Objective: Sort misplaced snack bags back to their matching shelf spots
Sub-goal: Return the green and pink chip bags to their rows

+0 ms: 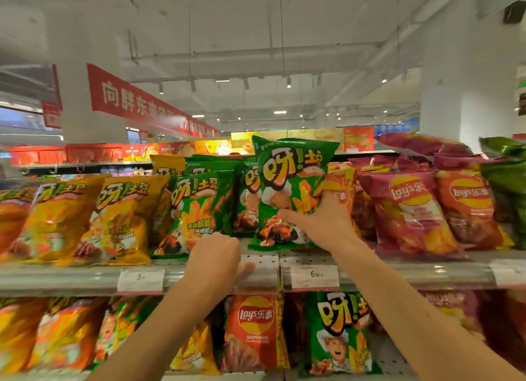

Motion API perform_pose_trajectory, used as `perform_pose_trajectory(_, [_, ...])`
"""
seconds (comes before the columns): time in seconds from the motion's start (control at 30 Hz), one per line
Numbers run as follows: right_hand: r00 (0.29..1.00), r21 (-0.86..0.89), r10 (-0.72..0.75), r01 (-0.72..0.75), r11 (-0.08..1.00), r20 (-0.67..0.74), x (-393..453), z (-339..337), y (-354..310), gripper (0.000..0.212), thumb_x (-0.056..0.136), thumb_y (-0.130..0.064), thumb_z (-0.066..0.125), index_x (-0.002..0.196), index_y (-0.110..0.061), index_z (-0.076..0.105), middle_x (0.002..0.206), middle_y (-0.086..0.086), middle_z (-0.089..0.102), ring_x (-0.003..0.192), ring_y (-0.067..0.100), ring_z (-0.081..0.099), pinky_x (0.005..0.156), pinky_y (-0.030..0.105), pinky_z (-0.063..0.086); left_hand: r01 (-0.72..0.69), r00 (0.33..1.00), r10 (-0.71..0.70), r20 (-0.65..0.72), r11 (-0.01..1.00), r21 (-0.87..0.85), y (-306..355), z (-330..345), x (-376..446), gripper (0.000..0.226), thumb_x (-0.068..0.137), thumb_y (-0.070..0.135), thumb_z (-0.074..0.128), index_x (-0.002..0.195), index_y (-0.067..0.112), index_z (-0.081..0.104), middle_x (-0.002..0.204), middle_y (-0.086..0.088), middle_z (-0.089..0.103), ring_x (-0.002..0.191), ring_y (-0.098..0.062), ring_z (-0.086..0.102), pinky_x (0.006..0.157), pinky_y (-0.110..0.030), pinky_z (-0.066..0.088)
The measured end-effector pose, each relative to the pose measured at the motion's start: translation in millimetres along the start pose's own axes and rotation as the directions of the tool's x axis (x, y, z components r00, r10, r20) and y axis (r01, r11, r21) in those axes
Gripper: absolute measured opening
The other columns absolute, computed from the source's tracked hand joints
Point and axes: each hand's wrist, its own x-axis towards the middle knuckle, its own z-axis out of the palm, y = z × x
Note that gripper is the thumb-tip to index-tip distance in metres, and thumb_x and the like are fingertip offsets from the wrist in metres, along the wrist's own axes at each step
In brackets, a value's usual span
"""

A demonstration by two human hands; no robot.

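Note:
My right hand (pixel 318 221) grips a green snack bag (pixel 287 181) by its lower half and holds it upright at the top shelf (pixel 85 275), in front of a row of matching green bags (pixel 196 210). My left hand (pixel 216 255) hovers at the shelf's front edge just left of that bag, fingers curled, holding nothing that I can see. Yellow bags (pixel 113 218) of the same brand fill the shelf to the left. Pink and red Lay's bags (pixel 410 210) stand to the right.
Price tags (pixel 141 278) hang on the shelf rail. On the shelf below stand a red Lay's bag (pixel 253 329), a green bag (pixel 338 332) and orange bags (pixel 57 332). Dark green bags (pixel 506 181) sit at the far right. Red banners and gift boxes show behind.

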Motion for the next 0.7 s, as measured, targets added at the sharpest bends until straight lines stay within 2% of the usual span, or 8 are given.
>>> perform_pose_trajectory(0.1, [0.996, -0.065, 0.070, -0.066, 0.996, 0.054, 12, 36, -2, 0.081, 0.063, -0.068, 0.083, 0.123, -0.021, 0.055, 0.115, 0.000, 0.065, 0.109, 0.026, 0.062, 0.096, 0.047, 0.054, 0.007, 0.999, -0.006, -0.044, 0.999, 0.031, 1, 5, -5, 0.046, 0.091, 0.063, 0.052, 0.080, 0.019, 0.061, 0.073, 0.002, 0.055, 0.079, -0.018, 0.050, 0.071, -0.032, 0.037])
perform_pose_trajectory(0.17, [0.989, -0.082, 0.120, -0.113, 0.990, 0.089, 19, 54, 0, 0.081, 0.061, -0.069, 0.082, 0.122, -0.022, 0.056, 0.115, 0.000, 0.065, 0.109, 0.026, 0.062, 0.095, 0.045, 0.054, 0.011, 0.997, -0.010, -0.075, 1.000, 0.014, 0, 8, -8, 0.044, 0.091, 0.062, 0.054, 0.080, 0.020, 0.061, 0.083, 0.000, 0.062, 0.087, -0.021, 0.055, 0.074, -0.033, 0.036])
perform_pose_trajectory(0.27, [0.973, -0.074, 0.170, -0.160, 0.984, 0.154, 28, 74, 6, 0.079, 0.061, -0.066, 0.083, 0.120, -0.021, 0.057, 0.114, 0.000, 0.066, 0.106, 0.025, 0.063, 0.094, 0.043, 0.055, -0.009, 0.994, 0.010, -0.106, 1.000, 0.015, -2, 12, -10, 0.041, 0.092, 0.060, 0.053, 0.079, 0.021, 0.060, 0.089, 0.000, 0.064, 0.086, -0.019, 0.053, 0.077, -0.034, 0.038])
perform_pose_trajectory(0.4, [0.954, -0.059, 0.198, -0.190, 0.980, 0.226, 38, 83, 10, 0.077, 0.064, -0.063, 0.084, 0.121, -0.019, 0.058, 0.114, 0.002, 0.066, 0.106, 0.024, 0.063, 0.096, 0.043, 0.055, -0.013, 0.993, 0.005, -0.117, 0.998, -0.066, -4, 15, -13, 0.035, 0.095, 0.053, 0.054, 0.092, 0.020, 0.064, 0.097, 0.002, 0.063, 0.094, -0.018, 0.053, 0.085, -0.031, 0.041])
perform_pose_trajectory(0.5, [0.951, -0.062, 0.181, -0.171, 0.983, 0.250, 39, 82, 10, 0.073, 0.066, -0.063, 0.084, 0.120, -0.019, 0.061, 0.112, 0.001, 0.068, 0.103, 0.021, 0.064, 0.095, 0.042, 0.056, -0.014, 0.991, -0.002, -0.137, 0.993, -0.121, -4, 13, -13, 0.038, 0.095, 0.055, 0.053, 0.095, 0.020, 0.064, 0.098, 0.003, 0.062, 0.096, -0.016, 0.053, 0.082, -0.028, 0.041])
perform_pose_trajectory(0.57, [0.951, -0.080, 0.163, -0.147, 0.986, 0.262, 34, 79, 8, 0.074, 0.066, -0.066, 0.083, 0.121, -0.020, 0.064, 0.114, 0.000, 0.069, 0.104, 0.020, 0.064, 0.095, 0.040, 0.056, -0.016, 0.991, -0.002, -0.132, 0.991, -0.135, -3, 12, -13, 0.042, 0.092, 0.062, 0.051, 0.088, 0.022, 0.061, 0.094, 0.004, 0.060, 0.090, -0.014, 0.050, 0.074, -0.026, 0.038])
perform_pose_trajectory(0.63, [0.953, -0.110, 0.155, -0.130, 0.985, 0.262, 28, 73, 4, 0.084, 0.063, -0.073, 0.080, 0.125, -0.020, 0.062, 0.118, 0.000, 0.068, 0.108, 0.020, 0.063, 0.097, 0.040, 0.055, -0.004, 0.992, -0.014, -0.129, 0.990, -0.143, -1, 10, -12, 0.046, 0.090, 0.068, 0.049, 0.081, 0.023, 0.052, 0.088, 0.006, 0.055, 0.082, -0.012, 0.045, 0.069, -0.025, 0.035])
perform_pose_trajectory(0.7, [0.965, -0.146, 0.132, -0.101, 0.984, 0.225, 20, 65, -1, 0.093, 0.061, -0.080, 0.076, 0.126, -0.018, 0.054, 0.119, -0.001, 0.064, 0.111, 0.020, 0.061, 0.095, 0.039, 0.054, 0.017, 0.987, -0.041, -0.155, 0.988, -0.155, 4, 9, -12, 0.049, 0.089, 0.072, 0.046, 0.084, 0.023, 0.054, 0.086, 0.008, 0.054, 0.080, -0.011, 0.044, 0.067, -0.025, 0.034])
